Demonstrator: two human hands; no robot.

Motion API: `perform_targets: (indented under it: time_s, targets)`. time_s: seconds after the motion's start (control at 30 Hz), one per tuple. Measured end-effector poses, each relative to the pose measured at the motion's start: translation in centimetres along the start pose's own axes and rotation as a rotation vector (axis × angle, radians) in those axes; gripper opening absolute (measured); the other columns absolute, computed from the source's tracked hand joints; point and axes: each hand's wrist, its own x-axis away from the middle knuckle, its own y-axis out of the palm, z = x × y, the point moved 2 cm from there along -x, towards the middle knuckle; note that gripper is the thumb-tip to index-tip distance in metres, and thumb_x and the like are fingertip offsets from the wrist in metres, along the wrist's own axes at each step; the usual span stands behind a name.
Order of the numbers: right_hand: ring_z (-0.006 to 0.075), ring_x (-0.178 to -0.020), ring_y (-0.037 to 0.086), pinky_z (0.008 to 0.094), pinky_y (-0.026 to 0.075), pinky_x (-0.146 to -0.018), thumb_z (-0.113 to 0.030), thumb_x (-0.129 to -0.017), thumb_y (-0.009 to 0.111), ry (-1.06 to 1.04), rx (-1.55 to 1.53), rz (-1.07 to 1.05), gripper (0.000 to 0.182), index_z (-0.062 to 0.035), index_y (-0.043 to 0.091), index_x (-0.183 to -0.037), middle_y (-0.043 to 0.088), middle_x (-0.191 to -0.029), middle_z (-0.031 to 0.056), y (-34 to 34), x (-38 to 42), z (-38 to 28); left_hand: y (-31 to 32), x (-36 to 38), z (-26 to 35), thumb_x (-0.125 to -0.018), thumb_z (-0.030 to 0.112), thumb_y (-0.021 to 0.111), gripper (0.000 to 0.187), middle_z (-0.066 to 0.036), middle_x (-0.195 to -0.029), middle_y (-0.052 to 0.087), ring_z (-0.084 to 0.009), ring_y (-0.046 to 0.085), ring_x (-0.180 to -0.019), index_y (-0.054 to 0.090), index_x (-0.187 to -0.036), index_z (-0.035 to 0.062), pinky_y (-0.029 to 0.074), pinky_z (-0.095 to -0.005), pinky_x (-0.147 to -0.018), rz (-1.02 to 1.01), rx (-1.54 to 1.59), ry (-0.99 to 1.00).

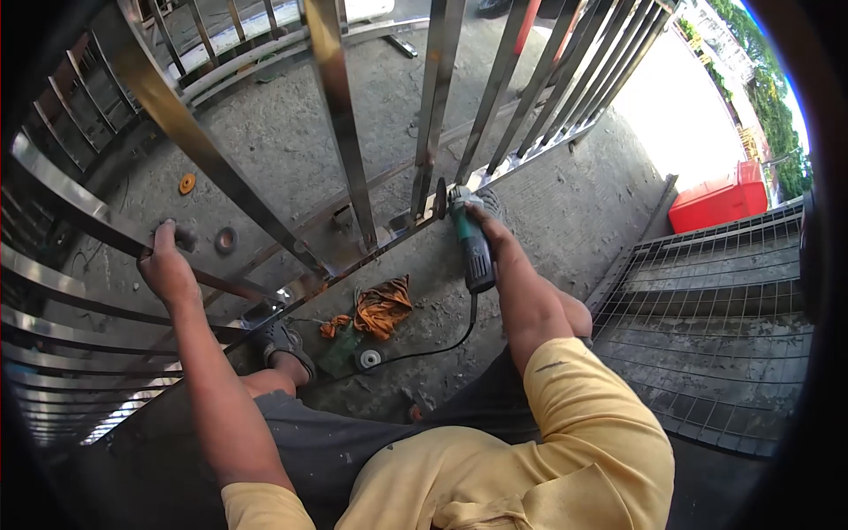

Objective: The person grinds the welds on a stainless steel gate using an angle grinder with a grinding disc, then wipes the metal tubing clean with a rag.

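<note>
My right hand (488,231) is wrapped around a green and black angle grinder (474,252), closed near its head. The grinder's dark disc (441,200) stands on edge right at the bottom rail (402,231) of a shiny metal gate, beside the foot of an upright bar. A black cord runs from the tool's rear end down toward my legs. Off to the left, my left hand (172,272) is closed around one of the gate's flat metal bars (115,231), thumb pointing up. The fingers on its far side are partly hidden.
On the concrete floor lie an orange cloth (383,307), a pale round disc (369,359), an orange disc (186,184) and a grey ring-shaped disc (226,239). A wire-mesh panel (698,327) lies at the right, with a red container (720,199) beyond it. My sandalled foot (290,346) is near the rail.
</note>
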Motion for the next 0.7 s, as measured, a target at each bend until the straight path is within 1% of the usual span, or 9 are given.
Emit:
perform_targets:
  time_s: [0.07, 0.13, 0.17, 0.3, 0.4, 0.57, 0.6, 0.63, 0.7]
  targets:
    - [0.0214, -0.062, 0.064, 0.0344, 0.052, -0.058, -0.058, -0.083, 0.069, 0.01, 0.055, -0.016, 0.053, -0.0091, 0.068, -0.103, 0.068, -0.082, 0.0072, -1.0, -1.3, 0.0, -0.1, -0.2, -0.2, -0.087, 0.017, 0.062, 0.023, -0.006, -0.082, 0.066, -0.0158, 0.059, -0.076, 0.07, -0.088, -0.0045, 0.047, -0.0296, -0.077, 0.005, -0.017, 0.009]
    - [0.022, -0.065, 0.066, 0.0352, 0.054, -0.061, -0.058, -0.083, 0.069, -0.043, 0.095, -0.067, 0.055, -0.0077, 0.068, -0.105, 0.069, -0.085, 0.0088, -0.6, -0.9, -0.5, -0.5, -1.0, -1.2, -0.086, 0.018, 0.063, 0.029, -0.008, -0.096, 0.068, -0.0183, 0.061, -0.088, 0.07, -0.099, -0.0074, 0.046, -0.0307, -0.084, 0.018, -0.007, 0.003]
    - [0.0248, -0.062, 0.067, 0.0354, 0.056, -0.06, -0.06, -0.08, 0.072, -0.036, 0.096, -0.111, 0.063, -0.004, 0.065, -0.109, 0.07, -0.085, 0.012, -0.7, -1.6, -0.2, -0.4, -0.9, -1.1, -0.086, 0.017, 0.063, 0.029, -0.009, -0.096, 0.068, -0.0183, 0.061, -0.087, 0.07, -0.099, -0.0074, 0.046, -0.0308, -0.084, 0.033, -0.007, 0.0]
    - [0.0252, -0.066, 0.07, 0.0353, 0.057, -0.062, -0.059, -0.081, 0.072, 0.005, 0.075, -0.215, 0.063, -0.0032, 0.066, -0.107, 0.07, -0.086, 0.0129, -1.2, -3.2, 0.1, -1.8, -2.3, -2.5, -0.087, 0.016, 0.062, 0.028, -0.01, -0.097, 0.068, -0.0185, 0.061, -0.089, 0.07, -0.1, -0.0074, 0.047, -0.0314, -0.085, -0.017, -0.059, -0.041]
    - [0.0245, -0.066, 0.069, 0.0355, 0.057, -0.062, -0.057, -0.083, 0.071, -0.021, 0.134, -0.232, 0.06, -0.0026, 0.066, -0.106, 0.07, -0.085, 0.0123, -2.9, -3.4, -1.0, -1.4, -1.6, -1.7, -0.089, 0.02, 0.06, 0.032, -0.01, -0.095, 0.068, -0.0182, 0.061, -0.084, 0.071, -0.101, -0.0067, 0.048, -0.0328, -0.083, 0.034, -0.201, 0.108]
    - [0.019, -0.078, 0.067, 0.032, 0.054, -0.073, -0.057, -0.082, 0.071, -0.121, 0.246, -0.193, 0.066, -0.004, 0.064, -0.121, 0.069, -0.099, 0.0084, -3.0, -3.8, -2.0, -1.6, -1.9, -1.7, -0.089, 0.022, 0.06, 0.032, -0.008, -0.094, 0.066, -0.0193, 0.06, -0.085, 0.071, -0.099, -0.0061, 0.048, -0.0333, -0.081, 0.03, -0.199, 0.028]
    - [0.0189, -0.081, 0.067, 0.0313, 0.053, -0.075, -0.058, -0.081, 0.071, -0.145, 0.301, -0.192, 0.069, -0.0046, 0.063, -0.124, 0.069, -0.101, 0.008, -2.7, -3.7, -2.3, -1.2, -1.4, -1.4, -0.089, 0.021, 0.058, 0.03, -0.007, -0.091, 0.065, -0.0186, 0.059, -0.082, 0.071, -0.098, -0.0043, 0.048, -0.0329, -0.079, 0.062, -0.238, 0.117]
    - [0.0202, -0.085, 0.067, 0.0324, 0.053, -0.078, -0.059, -0.081, 0.071, -0.188, 0.381, -0.187, 0.068, -0.0047, 0.065, -0.121, 0.069, -0.101, 0.0091, -2.3, -5.0, -2.3, -1.3, -1.7, -1.5, -0.09, 0.021, 0.058, 0.028, -0.007, -0.089, 0.064, -0.0183, 0.059, -0.08, 0.07, -0.096, -0.0034, 0.048, -0.0329, -0.078, 0.04, -0.229, 0.123]
    - [0.0203, -0.087, 0.067, 0.033, 0.052, -0.08, -0.06, -0.081, 0.071, -0.074, 0.306, -0.266, 0.066, -0.0052, 0.067, -0.118, 0.07, -0.102, 0.0094, -2.4, -3.7, -2.9, -1.8, -2.0, -1.8, -0.091, 0.021, 0.056, 0.028, -0.007, -0.085, 0.064, -0.0183, 0.059, -0.076, 0.069, -0.095, -0.0028, 0.048, -0.0331, -0.076, 0.019, -0.219, 0.108]
